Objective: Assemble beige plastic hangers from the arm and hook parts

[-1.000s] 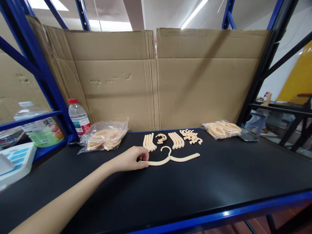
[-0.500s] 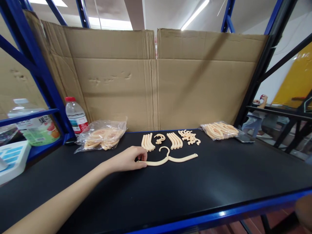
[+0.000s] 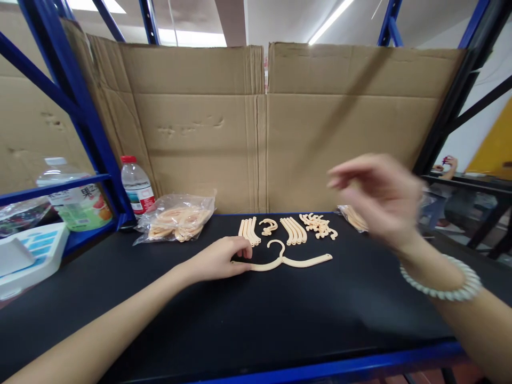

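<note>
the right hand point(image 3: 380, 197) is hanging in the air nearest the camera, blurred, with its fingers spread loose and grasping nothing; a pale beaded bracelet point(image 3: 440, 280) is sitting on its wrist. it is hovering well above the black table point(image 3: 280, 330), over the right part of the work area.

a little farther in, the left hand point(image 3: 220, 258) is lying low on the table with its forearm stretched across the surface. its thumb and fingertips point(image 3: 245, 250) are pinching the left end of the cream hanger point(image 3: 284, 261), which is lying flat near the middle of the table, hook pointing away from the person.

just beyond the hanger a row of loose cream parts is lying: a bunch of curved arms point(image 3: 248, 232) on the left, a small hook piece point(image 3: 269, 226), a second bunch of arms point(image 3: 294, 231), and a heap of small hooks point(image 3: 320, 226) on the right. a clear bag of parts point(image 3: 178, 217) is sitting to the left of this row, and another bag point(image 3: 352, 216) is partly hidden behind the right hand.

farther left a water bottle with a red cap point(image 3: 136, 185) is standing by the blue rack post point(image 3: 86, 122). a cardboard wall point(image 3: 256, 128) is closing off the back of the table.
</note>
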